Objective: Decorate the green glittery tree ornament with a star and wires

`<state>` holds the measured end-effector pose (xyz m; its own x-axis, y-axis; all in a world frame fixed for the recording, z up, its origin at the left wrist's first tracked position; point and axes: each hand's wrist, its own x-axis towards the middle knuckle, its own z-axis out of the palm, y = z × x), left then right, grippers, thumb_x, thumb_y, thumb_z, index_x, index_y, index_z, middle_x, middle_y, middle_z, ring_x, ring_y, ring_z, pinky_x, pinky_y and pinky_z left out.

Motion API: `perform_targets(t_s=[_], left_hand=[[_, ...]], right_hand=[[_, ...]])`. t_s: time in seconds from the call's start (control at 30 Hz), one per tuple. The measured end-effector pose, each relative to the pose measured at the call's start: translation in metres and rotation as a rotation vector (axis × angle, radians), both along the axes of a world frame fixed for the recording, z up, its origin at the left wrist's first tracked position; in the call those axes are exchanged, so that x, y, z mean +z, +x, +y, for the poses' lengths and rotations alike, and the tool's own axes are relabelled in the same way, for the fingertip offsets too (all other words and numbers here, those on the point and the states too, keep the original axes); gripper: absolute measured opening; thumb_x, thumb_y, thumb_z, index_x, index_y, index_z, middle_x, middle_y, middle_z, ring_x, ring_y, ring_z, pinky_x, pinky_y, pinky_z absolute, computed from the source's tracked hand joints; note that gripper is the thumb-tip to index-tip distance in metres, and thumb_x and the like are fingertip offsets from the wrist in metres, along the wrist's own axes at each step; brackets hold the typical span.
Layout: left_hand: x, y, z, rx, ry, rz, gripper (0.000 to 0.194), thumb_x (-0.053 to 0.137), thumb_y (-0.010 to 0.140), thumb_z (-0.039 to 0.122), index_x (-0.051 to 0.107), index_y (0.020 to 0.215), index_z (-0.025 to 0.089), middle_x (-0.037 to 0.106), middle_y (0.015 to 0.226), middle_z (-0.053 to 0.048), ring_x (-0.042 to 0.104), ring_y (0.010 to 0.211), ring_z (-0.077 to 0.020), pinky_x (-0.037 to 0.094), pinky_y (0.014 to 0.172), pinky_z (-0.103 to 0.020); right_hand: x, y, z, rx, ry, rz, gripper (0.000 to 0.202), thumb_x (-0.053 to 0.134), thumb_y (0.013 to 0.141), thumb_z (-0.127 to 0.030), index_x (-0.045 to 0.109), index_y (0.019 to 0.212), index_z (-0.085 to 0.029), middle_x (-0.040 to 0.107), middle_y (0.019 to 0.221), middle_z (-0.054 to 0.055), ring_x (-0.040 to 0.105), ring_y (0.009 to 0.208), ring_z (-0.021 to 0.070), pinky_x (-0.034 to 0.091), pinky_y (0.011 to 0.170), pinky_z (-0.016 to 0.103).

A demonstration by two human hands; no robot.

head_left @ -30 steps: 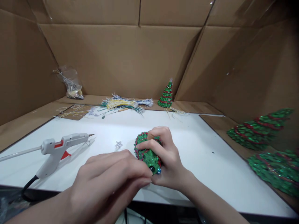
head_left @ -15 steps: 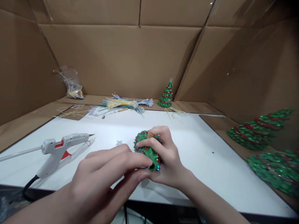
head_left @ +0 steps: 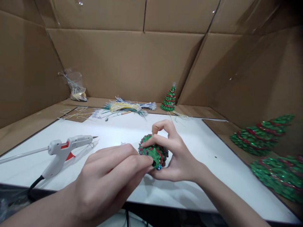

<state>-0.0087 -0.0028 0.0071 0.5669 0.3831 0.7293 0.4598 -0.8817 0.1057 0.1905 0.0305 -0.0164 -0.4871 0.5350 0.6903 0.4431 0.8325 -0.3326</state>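
A small green Christmas tree [head_left: 155, 154] with red garland lies tipped in my right hand [head_left: 176, 154], its top turned toward me. The fingers and thumb of that hand curl around its sides. My left hand [head_left: 111, 173] pinches right at a dark hole in the treetop, its fingertips touching the rim. A thin wire showed between these fingers just before; now they cover it. Beside the hole sits a shiny blue bead or bulb [head_left: 159, 167]. A clear star [head_left: 123, 143] lies on the table, partly hidden behind my left hand.
To the left lies a white glue gun [head_left: 62, 151] with its cord. Bundles of coloured wires [head_left: 127, 105] and a finished tree [head_left: 169, 99] stand at the back. A plastic bag [head_left: 77, 86] leans in the corner. Two larger trees [head_left: 262, 134] lie right. Cardboard walls [head_left: 125, 60] enclose the white table.
My left fingers have closed further at the treetop, hiding the wire. My right hand has turned the tree slightly and spread its grip. The whole view has shifted a little.
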Motion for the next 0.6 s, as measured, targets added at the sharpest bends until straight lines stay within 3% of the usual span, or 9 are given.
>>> perform_targets(t_s=[0.17,0.37,0.5,0.6], left_hand=[[0.000,-0.001,0.000,-0.054,-0.013,-0.023,0.015,0.053,0.085,0.004,0.062,0.090,0.014,0.059,0.067,0.002,0.051,0.056,-0.0068,0.041,0.053,-0.017],[-0.001,-0.001,0.000,-0.135,-0.049,-0.045,0.017,0.056,0.082,0.002,0.062,0.093,0.012,0.063,0.072,-0.001,0.055,0.060,-0.0077,0.044,0.055,-0.018],[-0.001,-0.002,-0.004,-0.100,-0.066,-0.071,0.021,0.061,0.079,0.004,0.061,0.099,0.012,0.066,0.082,-0.002,0.061,0.072,-0.0081,0.050,0.066,-0.015],[-0.001,-0.004,-0.006,-0.072,-0.085,-0.075,0.018,0.060,0.079,0.003,0.063,0.093,0.013,0.066,0.079,-0.001,0.061,0.069,-0.0071,0.049,0.066,-0.013]], right_hand=[[0.010,0.003,0.009,0.092,-0.045,-0.071,0.034,0.074,0.054,-0.040,0.054,0.073,-0.020,0.039,0.092,0.005,0.043,0.088,0.0218,0.043,0.076,0.041],[0.003,0.000,0.010,0.237,-0.171,-0.088,0.028,0.069,0.059,-0.029,0.059,0.083,-0.019,0.039,0.090,0.004,0.045,0.084,0.0185,0.047,0.072,0.034],[-0.007,-0.003,0.007,0.182,-0.097,0.001,0.025,0.068,0.063,-0.035,0.059,0.079,-0.019,0.038,0.087,0.004,0.045,0.079,0.0177,0.046,0.066,0.033],[-0.009,-0.003,0.003,0.105,-0.060,0.022,0.027,0.068,0.063,-0.035,0.060,0.083,-0.018,0.037,0.087,0.004,0.045,0.081,0.0191,0.047,0.066,0.034]])
